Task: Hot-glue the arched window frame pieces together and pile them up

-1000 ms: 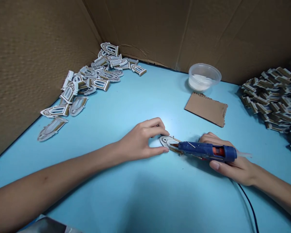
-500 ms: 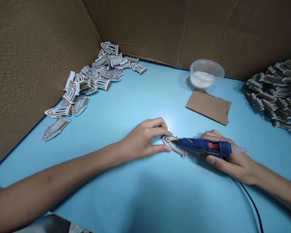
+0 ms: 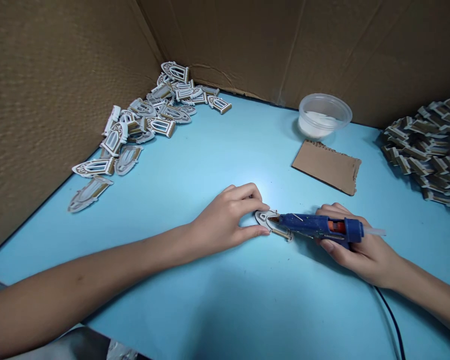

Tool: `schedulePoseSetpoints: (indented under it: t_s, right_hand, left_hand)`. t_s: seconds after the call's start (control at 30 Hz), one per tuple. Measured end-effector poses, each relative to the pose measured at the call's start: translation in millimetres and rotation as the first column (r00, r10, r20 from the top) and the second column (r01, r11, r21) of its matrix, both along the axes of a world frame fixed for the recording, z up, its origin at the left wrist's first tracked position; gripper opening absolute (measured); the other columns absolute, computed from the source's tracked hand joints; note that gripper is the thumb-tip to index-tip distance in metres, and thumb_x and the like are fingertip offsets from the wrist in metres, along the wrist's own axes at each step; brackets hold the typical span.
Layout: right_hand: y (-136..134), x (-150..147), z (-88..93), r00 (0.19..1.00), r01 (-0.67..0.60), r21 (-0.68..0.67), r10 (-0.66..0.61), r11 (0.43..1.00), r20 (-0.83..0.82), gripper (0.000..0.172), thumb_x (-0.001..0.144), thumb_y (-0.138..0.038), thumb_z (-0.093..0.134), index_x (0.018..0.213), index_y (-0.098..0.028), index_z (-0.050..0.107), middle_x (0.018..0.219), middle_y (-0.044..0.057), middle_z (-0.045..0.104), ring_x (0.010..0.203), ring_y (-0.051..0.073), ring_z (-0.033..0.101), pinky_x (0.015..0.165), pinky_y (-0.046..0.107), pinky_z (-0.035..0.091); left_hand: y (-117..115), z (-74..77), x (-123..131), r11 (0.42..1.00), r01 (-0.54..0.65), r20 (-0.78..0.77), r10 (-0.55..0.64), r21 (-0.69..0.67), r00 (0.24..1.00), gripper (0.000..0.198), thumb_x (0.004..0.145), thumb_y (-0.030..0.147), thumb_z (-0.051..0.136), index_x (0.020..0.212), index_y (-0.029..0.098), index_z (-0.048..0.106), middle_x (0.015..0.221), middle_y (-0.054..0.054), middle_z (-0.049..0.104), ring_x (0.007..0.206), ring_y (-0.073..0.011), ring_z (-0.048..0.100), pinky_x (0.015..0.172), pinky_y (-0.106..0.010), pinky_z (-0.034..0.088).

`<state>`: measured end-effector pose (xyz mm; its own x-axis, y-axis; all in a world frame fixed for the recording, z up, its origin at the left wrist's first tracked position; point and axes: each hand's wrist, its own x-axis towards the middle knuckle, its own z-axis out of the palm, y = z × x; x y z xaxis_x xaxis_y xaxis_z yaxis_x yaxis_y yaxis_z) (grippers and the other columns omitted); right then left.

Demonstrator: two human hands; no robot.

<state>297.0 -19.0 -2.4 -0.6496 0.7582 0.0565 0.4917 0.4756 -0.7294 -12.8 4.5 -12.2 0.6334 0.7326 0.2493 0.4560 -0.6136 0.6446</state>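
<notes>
A small white and gold window-shaped piece [image 3: 264,218] lies flat on the blue table [image 3: 217,150]. My left hand [image 3: 225,218] pinches its pointed end between thumb and fingers. My right hand [image 3: 354,250] is closed round a blue glue gun [image 3: 317,226], whose nozzle touches the piece from the right. The gun's black cable [image 3: 392,320] runs off toward the lower right.
Several finished window pieces [image 3: 150,117] lie heaped at the back left. A pile of small brown and white parts [image 3: 427,150] sits at the right edge. A clear plastic cup [image 3: 324,116] and a cardboard scrap [image 3: 327,166] lie behind my hands. Cardboard walls [image 3: 52,90] enclose the table.
The glue gun's nozzle has slid slightly along the piece, and the view has shifted a little. My left hand has kept its pinch.
</notes>
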Motion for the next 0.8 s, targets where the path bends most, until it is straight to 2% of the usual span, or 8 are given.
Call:
schedulePoseSetpoints:
  t_s: [0.33,0.8]
  right_hand:
    - [0.2,-1.7,1.5,1.000,0.001,0.047,-0.002,0.999,0.024,0.019,0.103,-0.033,0.052,0.088,-0.022,0.051,0.079,0.002,0.056,0.072,0.021,0.050,0.067,0.036,0.039]
    - [0.6,-1.7,2.9,1.000,-0.017,0.028,0.017,0.999,0.017,0.016,0.105,-0.033,0.052,0.093,-0.022,0.052,0.083,0.002,0.054,0.075,0.021,0.049,0.070,0.037,0.037]
  left_hand:
    - [1.0,-0.4,-0.4,1.000,0.003,-0.001,-0.003,-0.005,1.000,0.035,0.090,0.040,0.080,0.116,0.018,0.074,0.107,-0.007,0.067,0.098,-0.0169,0.065,0.085,-0.031,0.044]
    - [0.5,-1.0,-0.3,1.000,0.001,0.010,-0.001,0.002,1.000,0.034,0.088,0.037,0.083,0.115,0.018,0.073,0.106,-0.006,0.067,0.097,-0.0157,0.065,0.085,-0.030,0.044]
